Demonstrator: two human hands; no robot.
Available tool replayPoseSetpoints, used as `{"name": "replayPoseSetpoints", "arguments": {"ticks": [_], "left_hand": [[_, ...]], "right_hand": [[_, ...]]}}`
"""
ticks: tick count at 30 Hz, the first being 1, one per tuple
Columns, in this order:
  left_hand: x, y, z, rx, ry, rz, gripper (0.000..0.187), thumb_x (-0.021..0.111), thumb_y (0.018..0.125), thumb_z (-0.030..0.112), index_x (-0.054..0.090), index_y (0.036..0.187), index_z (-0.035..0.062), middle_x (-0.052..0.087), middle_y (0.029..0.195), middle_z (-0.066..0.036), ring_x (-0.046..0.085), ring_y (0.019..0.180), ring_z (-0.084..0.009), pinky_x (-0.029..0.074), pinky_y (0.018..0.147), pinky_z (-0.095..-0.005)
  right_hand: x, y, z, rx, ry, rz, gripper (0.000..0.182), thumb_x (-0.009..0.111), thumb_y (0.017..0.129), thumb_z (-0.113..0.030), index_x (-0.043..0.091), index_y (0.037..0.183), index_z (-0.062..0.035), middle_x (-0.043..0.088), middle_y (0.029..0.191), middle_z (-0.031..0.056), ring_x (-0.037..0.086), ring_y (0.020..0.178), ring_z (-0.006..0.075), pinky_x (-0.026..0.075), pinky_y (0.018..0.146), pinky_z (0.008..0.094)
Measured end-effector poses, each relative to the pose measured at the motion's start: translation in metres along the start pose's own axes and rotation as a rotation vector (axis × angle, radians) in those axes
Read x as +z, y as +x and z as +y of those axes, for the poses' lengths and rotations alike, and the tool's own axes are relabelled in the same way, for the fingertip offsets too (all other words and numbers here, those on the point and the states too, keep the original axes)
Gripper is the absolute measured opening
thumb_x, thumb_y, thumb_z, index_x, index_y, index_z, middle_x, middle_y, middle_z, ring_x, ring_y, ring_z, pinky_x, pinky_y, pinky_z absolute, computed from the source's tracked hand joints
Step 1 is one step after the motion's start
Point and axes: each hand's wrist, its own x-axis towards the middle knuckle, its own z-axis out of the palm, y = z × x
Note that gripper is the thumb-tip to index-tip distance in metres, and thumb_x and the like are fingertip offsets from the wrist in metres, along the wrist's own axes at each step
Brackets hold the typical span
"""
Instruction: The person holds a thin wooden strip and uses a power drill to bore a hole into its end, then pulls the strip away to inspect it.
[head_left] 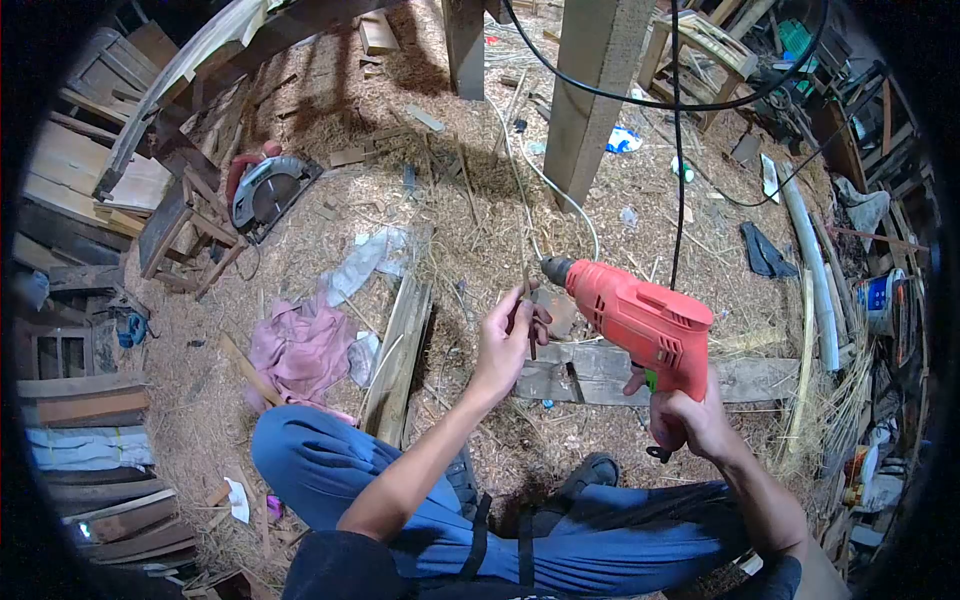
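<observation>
My right hand (685, 415) is wrapped round the handle of a red power drill (640, 315), whose black chuck (557, 269) points left. Just left of the chuck, my left hand (515, 325) is closed round a thin, dark, rod-like piece (532, 345) that sticks out below the fingers. What exactly this piece is cannot be made out. A black cable (679, 160) hangs down behind the drill. Beneath both hands a flat wooden board (735, 378) lies on the floor.
Wood shavings cover the floor (300, 230). A circular saw (272, 195) rests by a small wooden frame (185, 230) at the upper left. Wooden posts (590, 110) stand ahead. A pink cloth (300, 350) and a long plank (400, 350) lie left of my hands.
</observation>
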Motion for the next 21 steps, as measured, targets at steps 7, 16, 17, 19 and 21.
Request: {"name": "replayPoseSetpoints", "arguments": {"ticks": [7, 16, 17, 19, 21], "left_hand": [[0.001, -0.001, 0.0, 0.002, 0.061, -0.013, 0.037, 0.046, 0.106, 0.023, 0.05, 0.137, 0.0023, 0.063, 0.086, -0.005, 0.06, 0.069, -0.0116, 0.05, 0.064, -0.0272], [0.001, -0.002, -0.001, -0.026, 0.033, -0.009, 0.039, 0.045, 0.106, 0.019, 0.046, 0.142, 0.0022, 0.063, 0.087, -0.005, 0.06, 0.07, -0.0122, 0.051, 0.065, -0.0272], [0.002, -0.002, -0.001, -0.025, 0.043, -0.01, 0.04, 0.044, 0.106, 0.019, 0.045, 0.143, 0.0017, 0.063, 0.087, -0.006, 0.06, 0.07, -0.0123, 0.051, 0.065, -0.0274], [0.002, -0.002, -0.002, -0.023, 0.053, -0.012, 0.041, 0.044, 0.106, 0.018, 0.044, 0.144, 0.0012, 0.063, 0.087, -0.006, 0.06, 0.07, -0.0125, 0.051, 0.065, -0.0276], [0.002, -0.002, -0.002, -0.019, 0.058, -0.023, 0.042, 0.044, 0.106, 0.017, 0.041, 0.145, 0.0002, 0.063, 0.087, -0.006, 0.06, 0.07, -0.0127, 0.051, 0.065, -0.0276]], "right_hand": [[-0.009, 0.0, 0.015, 0.04, -0.049, -0.051, 0.059, 0.056, 0.072, -0.014, 0.046, 0.125, 0.0081, 0.064, 0.096, 0.0187, 0.052, 0.04, 0.0124, 0.041, 0.036, 0.026], [-0.011, 0.001, 0.008, 0.099, -0.06, -0.128, 0.056, 0.054, 0.071, -0.014, 0.047, 0.121, 0.0098, 0.064, 0.089, 0.0171, 0.051, 0.04, 0.0128, 0.041, 0.035, 0.0266], [-0.009, 0.001, 0.007, 0.099, -0.059, -0.127, 0.056, 0.054, 0.071, -0.014, 0.047, 0.121, 0.0098, 0.064, 0.089, 0.0171, 0.051, 0.04, 0.0128, 0.041, 0.035, 0.0266], [-0.004, 0.0, 0.004, 0.05, -0.062, -0.063, 0.055, 0.054, 0.072, -0.013, 0.046, 0.12, 0.011, 0.063, 0.088, 0.0169, 0.051, 0.04, 0.013, 0.041, 0.035, 0.0266], [-0.006, 0.0, 0.005, 0.068, -0.059, -0.084, 0.054, 0.053, 0.072, -0.012, 0.046, 0.12, 0.0111, 0.063, 0.088, 0.0171, 0.052, 0.04, 0.0131, 0.041, 0.034, 0.0265]]}}
